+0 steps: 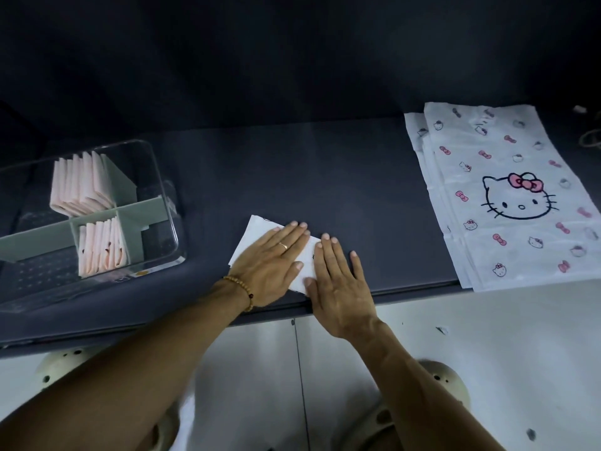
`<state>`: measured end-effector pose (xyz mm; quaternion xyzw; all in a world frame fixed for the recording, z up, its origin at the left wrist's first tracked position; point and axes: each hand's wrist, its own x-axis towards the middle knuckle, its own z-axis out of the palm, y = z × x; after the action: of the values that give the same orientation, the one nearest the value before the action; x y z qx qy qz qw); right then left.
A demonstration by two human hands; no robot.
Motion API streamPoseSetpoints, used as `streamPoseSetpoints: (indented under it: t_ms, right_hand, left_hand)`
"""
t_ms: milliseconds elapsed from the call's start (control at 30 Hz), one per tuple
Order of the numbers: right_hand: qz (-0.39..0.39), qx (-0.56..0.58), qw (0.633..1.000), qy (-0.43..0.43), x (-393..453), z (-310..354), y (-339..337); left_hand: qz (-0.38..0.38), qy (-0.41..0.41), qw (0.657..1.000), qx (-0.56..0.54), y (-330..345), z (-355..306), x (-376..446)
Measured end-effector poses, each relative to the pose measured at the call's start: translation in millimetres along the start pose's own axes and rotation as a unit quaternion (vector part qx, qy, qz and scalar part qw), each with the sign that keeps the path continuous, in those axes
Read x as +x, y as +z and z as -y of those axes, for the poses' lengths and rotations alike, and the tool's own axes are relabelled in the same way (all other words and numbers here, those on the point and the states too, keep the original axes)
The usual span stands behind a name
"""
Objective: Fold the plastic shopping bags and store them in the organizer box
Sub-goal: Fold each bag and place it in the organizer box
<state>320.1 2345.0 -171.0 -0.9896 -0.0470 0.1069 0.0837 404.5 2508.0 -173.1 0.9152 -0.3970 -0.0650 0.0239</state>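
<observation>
A small folded white plastic bag [252, 234] lies near the front edge of the dark table [357, 190]. My left hand [271, 263] lies flat on it with straight fingers, pressing it down. Beside it, my right hand [338, 284] also presses flat on the bag's right part, fingers straight. A clear organizer box [156, 177] with grey dividers stands at the left; two of its compartments hold folded pink-white bags [81, 183] standing on edge. A stack of unfolded white bags [507, 196] printed with a cat face and pink bows lies flat at the right.
The table's front edge runs just under my wrists, with a pale floor [487, 353] below. The bag stack overhangs that edge slightly. A dark wall rises behind the table. A beaded bracelet [242, 289] is on my left wrist.
</observation>
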Motion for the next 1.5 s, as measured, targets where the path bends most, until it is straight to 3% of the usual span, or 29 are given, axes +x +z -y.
streamPoseSetpoints:
  t_ms: [433,600,700,767,867,1100,1167,1233,1300,1400,1500]
  right_hand:
    - [-0.006,0.024,0.999,-0.026,-2.0,-4.1,-11.2]
    - [-0.083,0.035,0.992,-0.09,-10.8,4.4,-32.2]
    - [0.021,0.009,0.987,-0.162,-16.7,7.1,-29.0]
    - [0.076,-0.015,0.983,-0.166,-20.4,6.9,-24.6]
    - [0.033,-0.039,0.986,-0.157,-26.0,10.5,-27.6]
    - [-0.012,-0.059,0.989,-0.132,-24.8,22.5,-37.9]
    - [-0.013,-0.015,0.994,-0.111,-20.8,27.2,-41.3]
    - [0.014,0.133,0.99,-0.048,-19.8,28.7,-45.4]
    - [0.047,0.263,0.964,0.005,-17.7,25.9,-48.6]
    - [0.056,0.321,0.943,0.061,-11.9,29.3,-49.5]
    - [0.031,0.352,0.927,0.127,-3.1,39.4,-44.7]
  left_hand:
    - [0.002,-0.134,0.991,-0.022,0.3,40.9,-34.5]
    - [0.046,-0.038,0.997,-0.043,-9.7,50.0,-38.4]
    - [0.072,0.012,0.997,-0.028,-20.7,45.6,-35.1]
    - [0.034,0.002,0.999,0.003,-28.9,36.9,-38.6]
    - [-0.042,-0.029,0.999,0.011,-31.4,18.2,-57.4]
    - [0.035,-0.06,0.99,-0.12,-28.5,-8.2,-104.4]
    - [0.0,-0.089,0.983,-0.161,-26.2,-9.2,-107.8]
    - [-0.015,-0.138,0.973,-0.187,-26.1,-6.5,-108.7]
    - [-0.002,-0.176,0.962,-0.21,-24.7,1.2,-109.3]
    - [-0.016,-0.186,0.953,-0.237,-22.1,9.9,-107.3]
    - [-0.058,-0.267,0.923,-0.271,-20.2,5.6,-96.3]
